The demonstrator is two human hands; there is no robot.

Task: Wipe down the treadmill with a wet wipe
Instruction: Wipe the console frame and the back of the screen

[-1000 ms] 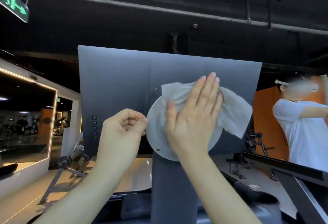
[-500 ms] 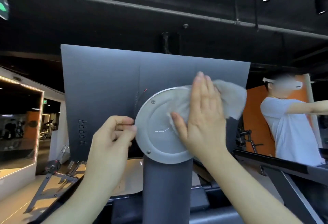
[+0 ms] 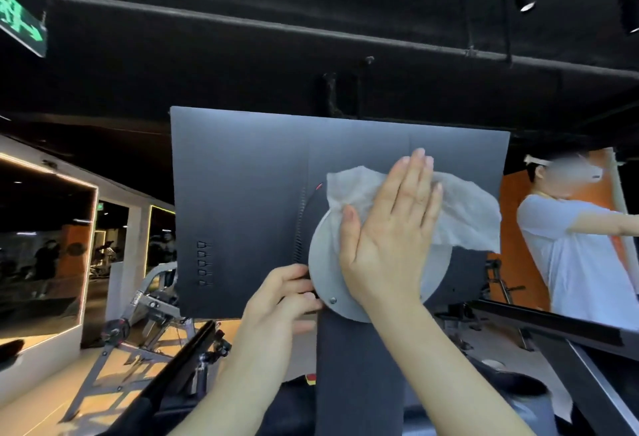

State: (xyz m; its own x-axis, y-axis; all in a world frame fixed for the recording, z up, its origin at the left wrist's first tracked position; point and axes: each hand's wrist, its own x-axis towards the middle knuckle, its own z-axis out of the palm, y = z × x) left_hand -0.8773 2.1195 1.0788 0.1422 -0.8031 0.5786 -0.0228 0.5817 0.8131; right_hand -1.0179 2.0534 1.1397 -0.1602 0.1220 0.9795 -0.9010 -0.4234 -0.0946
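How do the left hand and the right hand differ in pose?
The left hand is curled; the right hand lies flat, fingers straight. The left hand grips the rim of the round disc bare; the right hand presses a wet wipe on that disc. The left hand sits lower than the right hand. Both are at the disc.

The round plate (image 3: 332,283) sits on the near face of the treadmill panel (image 3: 242,211), atop the post (image 3: 356,366). The wet wipe (image 3: 463,214) lies across the plate's upper right and the panel, under the right hand (image 3: 390,238). The left hand (image 3: 276,301) is at the plate's lower-left rim. Another person (image 3: 581,256) stands to the right, a mirror (image 3: 41,245) to the left.
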